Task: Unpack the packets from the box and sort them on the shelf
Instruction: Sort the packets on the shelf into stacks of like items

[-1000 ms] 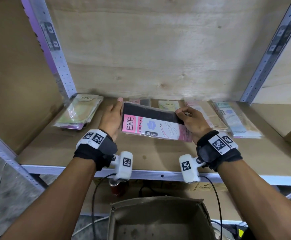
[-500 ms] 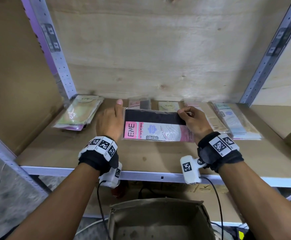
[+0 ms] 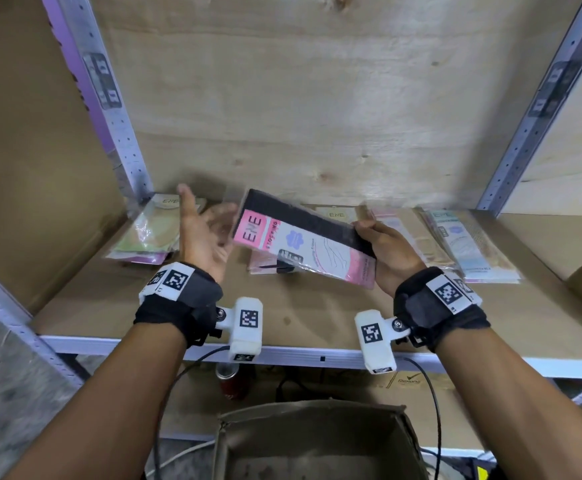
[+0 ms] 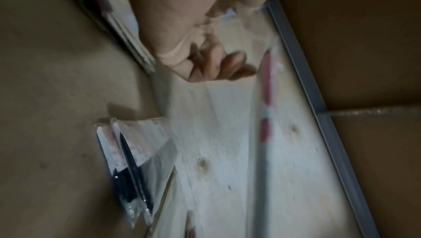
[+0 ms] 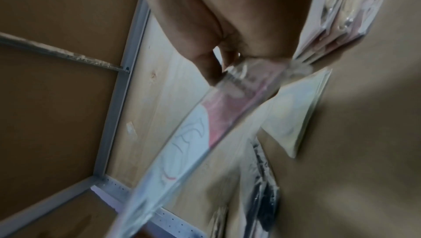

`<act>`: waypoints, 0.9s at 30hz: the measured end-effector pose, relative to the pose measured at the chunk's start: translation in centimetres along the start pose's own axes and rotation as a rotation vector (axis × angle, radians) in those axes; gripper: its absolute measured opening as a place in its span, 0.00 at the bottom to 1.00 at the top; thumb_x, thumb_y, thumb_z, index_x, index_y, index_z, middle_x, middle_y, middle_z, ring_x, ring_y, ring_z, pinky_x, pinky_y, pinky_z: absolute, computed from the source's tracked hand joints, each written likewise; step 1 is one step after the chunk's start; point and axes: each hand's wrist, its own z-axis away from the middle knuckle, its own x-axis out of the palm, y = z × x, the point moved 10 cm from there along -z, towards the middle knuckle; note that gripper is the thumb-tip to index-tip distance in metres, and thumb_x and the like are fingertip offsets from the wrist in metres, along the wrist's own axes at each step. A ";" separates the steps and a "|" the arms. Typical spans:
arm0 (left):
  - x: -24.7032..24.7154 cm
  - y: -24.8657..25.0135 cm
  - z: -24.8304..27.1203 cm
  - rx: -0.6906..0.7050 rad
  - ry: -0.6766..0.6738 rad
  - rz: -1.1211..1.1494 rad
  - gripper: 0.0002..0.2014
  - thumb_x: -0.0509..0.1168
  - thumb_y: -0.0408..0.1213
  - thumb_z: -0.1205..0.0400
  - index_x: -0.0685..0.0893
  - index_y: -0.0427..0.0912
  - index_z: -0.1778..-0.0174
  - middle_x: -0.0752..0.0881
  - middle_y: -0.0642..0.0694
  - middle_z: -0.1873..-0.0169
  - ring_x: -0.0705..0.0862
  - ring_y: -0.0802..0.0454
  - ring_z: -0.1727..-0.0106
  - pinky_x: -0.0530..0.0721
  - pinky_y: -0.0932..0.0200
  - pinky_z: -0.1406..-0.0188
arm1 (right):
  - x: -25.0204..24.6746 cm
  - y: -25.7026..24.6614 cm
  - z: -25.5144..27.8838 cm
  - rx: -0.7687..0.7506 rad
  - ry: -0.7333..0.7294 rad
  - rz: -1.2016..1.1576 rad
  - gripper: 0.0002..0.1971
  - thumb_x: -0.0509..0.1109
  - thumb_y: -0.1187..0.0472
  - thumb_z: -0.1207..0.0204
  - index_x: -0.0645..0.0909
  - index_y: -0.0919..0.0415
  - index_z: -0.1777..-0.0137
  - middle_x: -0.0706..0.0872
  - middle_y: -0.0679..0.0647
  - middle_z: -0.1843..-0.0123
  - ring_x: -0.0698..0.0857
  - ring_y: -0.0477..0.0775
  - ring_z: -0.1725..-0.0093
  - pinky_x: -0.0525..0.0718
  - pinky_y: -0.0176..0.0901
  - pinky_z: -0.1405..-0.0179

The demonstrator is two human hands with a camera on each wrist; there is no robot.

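The right hand [image 3: 388, 252] gripped a pink packet [image 3: 303, 242] above the shelf [image 3: 317, 317], the left hand [image 3: 201, 237] released; next, it probably needed laying on its matching pile.

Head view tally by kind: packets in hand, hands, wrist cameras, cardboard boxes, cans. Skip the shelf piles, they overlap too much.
Packets in hand: 1, the pink packet
Hands: 2, left hand, right hand
Wrist cameras: 2, left camera, right camera
Cardboard boxes: 1, the box
Cans: 1, the red can
Total: 7

Packets [image 3: 473, 244] on shelf [image 3: 317, 317], above box [image 3: 317, 441]
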 end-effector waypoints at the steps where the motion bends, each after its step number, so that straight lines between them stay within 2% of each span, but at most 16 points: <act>1: -0.4 -0.3 -0.3 -0.032 -0.002 0.057 0.39 0.51 0.73 0.20 0.86 0.39 0.44 0.90 0.42 0.55 0.88 0.49 0.66 0.81 0.61 0.71 | -0.1 0.2 0.0 0.027 0.000 -0.059 0.07 0.61 0.66 0.13 0.79 0.64 0.51 0.86 0.62 0.54 0.87 0.60 0.60 0.85 0.48 0.61; 3: -0.1 -1.3 -0.2 -0.103 -0.047 0.049 0.43 0.49 0.75 0.21 0.88 0.36 0.43 0.93 0.39 0.54 0.90 0.49 0.66 0.84 0.63 0.73 | 0.4 0.3 0.1 0.056 -0.037 -0.187 0.07 0.60 0.68 0.13 0.78 0.65 0.52 0.86 0.61 0.55 0.88 0.58 0.61 0.87 0.47 0.65; 6: 2.3 -3.5 1.1 -0.169 -0.163 -0.205 0.44 0.50 0.76 0.22 0.87 0.37 0.41 0.93 0.36 0.51 0.94 0.42 0.55 0.89 0.56 0.66 | 2.2 -0.1 0.8 0.008 -0.130 -0.252 0.11 0.60 0.74 0.16 0.76 0.65 0.59 0.82 0.61 0.57 0.85 0.55 0.62 0.84 0.45 0.62; 8: 4.0 -4.7 2.0 -0.162 -0.218 -0.388 0.40 0.52 0.75 0.22 0.86 0.40 0.41 0.93 0.39 0.54 0.94 0.44 0.56 0.90 0.56 0.65 | 3.2 0.3 1.3 -0.006 -0.113 -0.257 0.08 0.64 0.78 0.19 0.76 0.65 0.54 0.83 0.62 0.57 0.86 0.55 0.63 0.83 0.47 0.60; 9: 4.5 -5.0 2.3 -0.144 -0.221 -0.460 0.38 0.52 0.73 0.20 0.85 0.41 0.38 0.93 0.41 0.53 0.94 0.46 0.57 0.90 0.56 0.65 | 3.7 0.7 1.6 0.000 -0.096 -0.249 0.09 0.66 0.79 0.21 0.76 0.65 0.50 0.84 0.63 0.58 0.86 0.55 0.65 0.83 0.48 0.61; 10: 4.8 -5.1 2.5 -0.118 -0.206 -0.519 0.35 0.51 0.70 0.17 0.85 0.43 0.35 0.93 0.42 0.50 0.94 0.46 0.56 0.90 0.56 0.62 | 4.2 1.1 1.8 0.003 -0.091 -0.222 0.13 0.67 0.80 0.23 0.76 0.64 0.46 0.85 0.63 0.60 0.86 0.55 0.68 0.82 0.48 0.64; 12: 4.6 -4.6 2.4 -0.029 -0.128 -0.683 0.33 0.46 0.66 0.14 0.83 0.46 0.31 0.90 0.43 0.39 0.91 0.43 0.47 0.87 0.53 0.48 | 5.4 1.5 2.3 0.002 -0.118 -0.058 0.18 0.67 0.80 0.26 0.76 0.64 0.39 0.86 0.62 0.58 0.86 0.54 0.67 0.83 0.48 0.66; 13: 4.3 -4.0 2.3 0.029 -0.074 -0.780 0.34 0.44 0.65 0.13 0.84 0.45 0.31 0.88 0.41 0.37 0.89 0.41 0.45 0.84 0.53 0.43 | 6.1 1.6 2.5 -0.005 -0.142 0.050 0.20 0.66 0.79 0.26 0.76 0.65 0.36 0.86 0.61 0.57 0.86 0.54 0.66 0.83 0.47 0.66; 16: 4.4 -2.3 2.8 0.210 0.054 -1.027 0.36 0.40 0.62 0.12 0.86 0.40 0.41 0.88 0.36 0.43 0.85 0.38 0.50 0.83 0.49 0.45 | 7.1 2.0 3.1 -0.044 -0.140 0.249 0.17 0.63 0.71 0.23 0.78 0.64 0.36 0.87 0.54 0.57 0.88 0.46 0.65 0.85 0.41 0.66; 18: 5.2 -1.9 3.4 0.315 0.082 -1.184 0.37 0.38 0.60 0.11 0.86 0.37 0.47 0.89 0.34 0.48 0.84 0.35 0.52 0.83 0.46 0.48 | 6.6 2.0 3.1 -0.085 -0.054 0.347 0.13 0.60 0.63 0.20 0.77 0.61 0.37 0.86 0.53 0.54 0.87 0.51 0.56 0.86 0.49 0.55; 19: 5.5 -1.9 3.7 0.362 0.092 -1.253 0.37 0.37 0.59 0.11 0.86 0.36 0.50 0.89 0.33 0.50 0.83 0.35 0.54 0.81 0.47 0.52 | 6.3 1.8 3.2 -0.124 -0.005 0.405 0.11 0.57 0.59 0.17 0.75 0.59 0.39 0.85 0.53 0.54 0.85 0.55 0.53 0.84 0.50 0.53; 20: 5.7 -1.9 3.9 0.400 0.098 -1.306 0.38 0.37 0.59 0.11 0.86 0.36 0.52 0.89 0.33 0.51 0.81 0.36 0.56 0.78 0.49 0.55 | 6.0 1.3 3.3 -0.179 0.045 0.452 0.11 0.55 0.55 0.15 0.74 0.59 0.41 0.83 0.52 0.55 0.83 0.55 0.54 0.79 0.48 0.57; 22: 5.9 -2.1 4.1 0.435 0.098 -1.360 0.39 0.37 0.59 0.11 0.87 0.36 0.55 0.89 0.32 0.53 0.82 0.35 0.56 0.76 0.49 0.57 | 5.7 0.2 3.6 -0.303 0.130 0.501 0.15 0.51 0.47 0.12 0.71 0.58 0.47 0.81 0.50 0.59 0.81 0.51 0.60 0.71 0.43 0.65; 23: 5.9 -2.3 4.0 0.439 0.093 -1.362 0.39 0.36 0.59 0.11 0.87 0.36 0.55 0.89 0.32 0.54 0.84 0.33 0.55 0.77 0.48 0.56 | 5.7 -0.3 3.8 -0.352 0.160 0.525 0.17 0.49 0.45 0.11 0.70 0.58 0.50 0.80 0.50 0.61 0.80 0.51 0.62 0.70 0.45 0.67; 27: 6.3 -2.3 4.1 0.460 0.093 -1.270 0.37 0.36 0.60 0.11 0.82 0.39 0.64 0.87 0.34 0.62 0.82 0.34 0.60 0.76 0.51 0.61 | 5.6 -0.6 4.2 -0.411 0.227 0.718 0.18 0.46 0.44 0.11 0.68 0.57 0.50 0.78 0.54 0.63 0.77 0.64 0.61 0.73 0.51 0.61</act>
